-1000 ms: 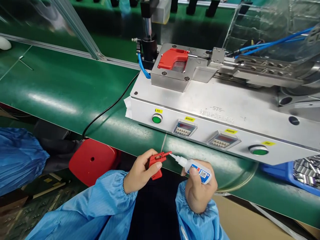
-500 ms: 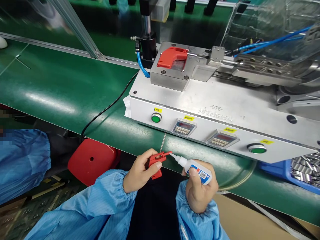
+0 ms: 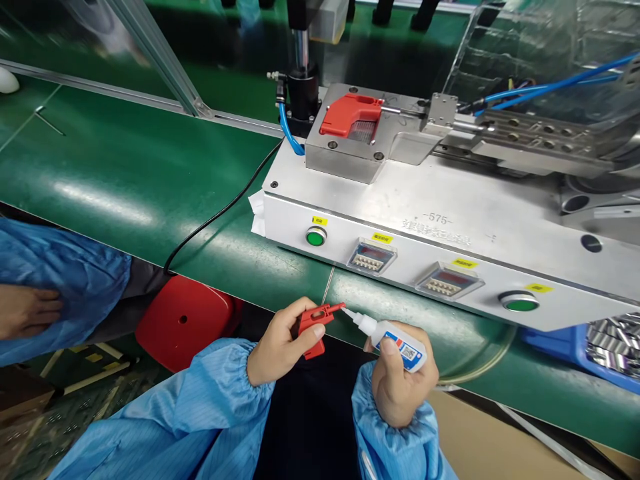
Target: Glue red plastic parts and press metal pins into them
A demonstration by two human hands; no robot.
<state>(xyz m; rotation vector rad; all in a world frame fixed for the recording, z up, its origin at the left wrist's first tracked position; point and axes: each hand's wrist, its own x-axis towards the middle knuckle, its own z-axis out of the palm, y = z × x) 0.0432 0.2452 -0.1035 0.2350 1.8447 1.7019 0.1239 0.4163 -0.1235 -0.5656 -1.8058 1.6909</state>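
Left hand closed around a small red plastic part, thumb pressed on its near face, held just off the near edge of the green surface. Right hand wrapped around a small white glue bottle, thumb on its label, nozzle pointing left and touching the right tip of the red plastic part. Both wrists in blue sleeves.

Farther back on the surface, a silver metal machine with two green buttons, yellow labels and two small covered displays on its near face. On top of the machine, at the far side, a metal fixture carrying a second red part. Blue hoses running off to the far right. Black cable trailing from the machine across the surface to the near left. Red stool below the surface at near left. At the left edge, another person's hand resting against a blue garment. Blue bin of shiny metal pieces at the right, below the machine.
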